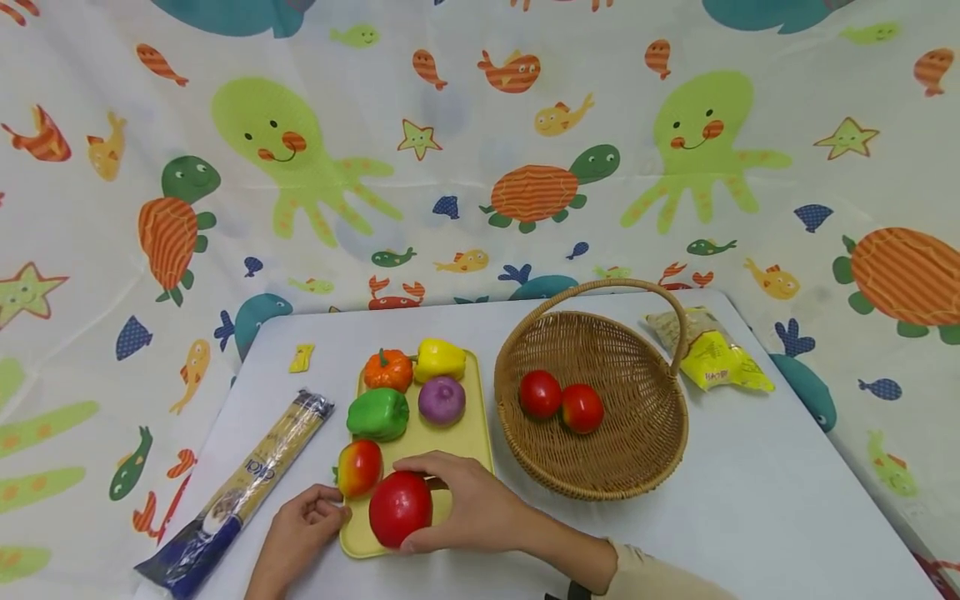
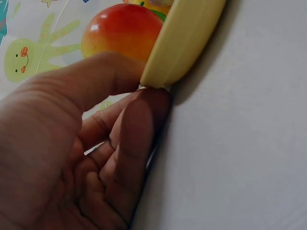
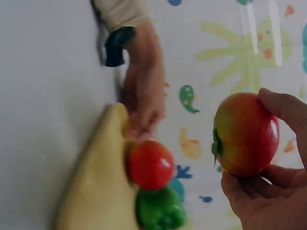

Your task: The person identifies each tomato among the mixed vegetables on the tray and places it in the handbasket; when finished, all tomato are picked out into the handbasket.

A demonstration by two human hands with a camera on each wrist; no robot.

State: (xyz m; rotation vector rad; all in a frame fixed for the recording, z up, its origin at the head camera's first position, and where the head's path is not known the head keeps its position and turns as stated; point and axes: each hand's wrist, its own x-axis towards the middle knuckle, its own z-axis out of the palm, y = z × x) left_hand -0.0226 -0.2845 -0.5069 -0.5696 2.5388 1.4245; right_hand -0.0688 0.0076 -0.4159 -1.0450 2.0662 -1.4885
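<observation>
Pinched rim of tray [image 1: 427, 439] at its 7 o'clock w/ L hand [image 1: 298, 532], fingers curled narrow. Held red fruit [image 1: 400, 510] raised over tray's 6 o'clock end w/ R hand [image 1: 480, 510], thumb & fingers round sides. Judged prob. light, stiff, slick; best gripped round widest part, clear of green calyx [image 3: 217, 145]. Farther: saw red-yellow fruit [image 1: 361, 468] at 10 o'clock of grip, basket [image 1: 622, 354] w/ 2 tomatoes(?) [image 1: 540, 394] at 2.

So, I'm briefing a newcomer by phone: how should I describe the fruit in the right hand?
On the white table, find the pale yellow rectangular tray. Above its near end, a person's right hand grips a glossy, round, mostly red fruit with green leaves. A similar red-and-yellow fruit nearby rests on the tray; only this one is held.
</observation>
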